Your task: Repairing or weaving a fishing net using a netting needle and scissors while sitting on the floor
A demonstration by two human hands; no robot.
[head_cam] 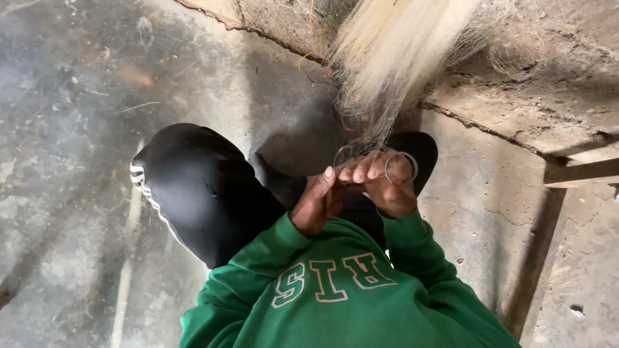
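Basically we pinch a pale fibre bundle [387,58], light, soft, slippery, near its lower end: left hand [316,203] and right hand [383,180] closed together on strands.

Soft, even daylight fills the scene without glare, brightest on the pale fibre bundle [393,45] at the top, whose lightest strands are nearly washed out. A diffuse shadow lies on the concrete floor [71,129] just behind the black-clad knee [200,187], and darker bands of shade run under the stone ledge [535,96] and along the wooden plank [580,173] on the right. The middle is fairly sharp, the fine loose fibres and the floor's far-left part look soft and smeared, and the wide lens bends the lines toward the edges.
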